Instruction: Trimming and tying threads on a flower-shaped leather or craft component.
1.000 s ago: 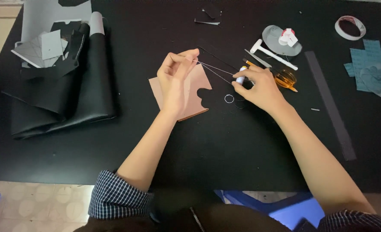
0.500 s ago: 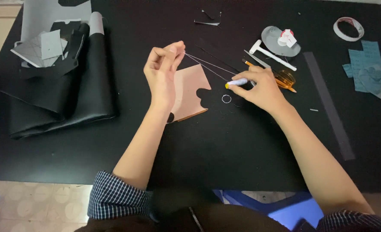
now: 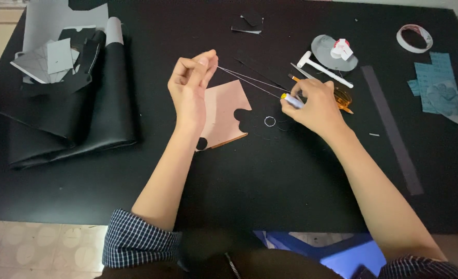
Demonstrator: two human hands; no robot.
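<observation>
My left hand (image 3: 192, 82) is raised above a tan leather piece (image 3: 223, 113) that lies on the black table (image 3: 270, 175), and pinches the end of a thin thread (image 3: 249, 81). The thread runs in two strands to my right hand (image 3: 314, 106), which grips a small white spool with a yellow tip (image 3: 291, 100). A small metal ring (image 3: 270, 121) lies on the table just left of my right hand. The tan piece has round notches cut in its right edge.
Folded black leather and grey paper patterns (image 3: 63, 98) lie at the left. A white mallet (image 3: 323, 68), grey oval piece (image 3: 332, 51), orange tool (image 3: 342, 98), tape roll (image 3: 414, 37), teal pieces (image 3: 441, 88) and a long dark strip (image 3: 392, 129) sit at the right.
My left hand has drawn away to the left and up, pulling the thread longer and taut. My right hand with the spool has stayed near the orange tool.
</observation>
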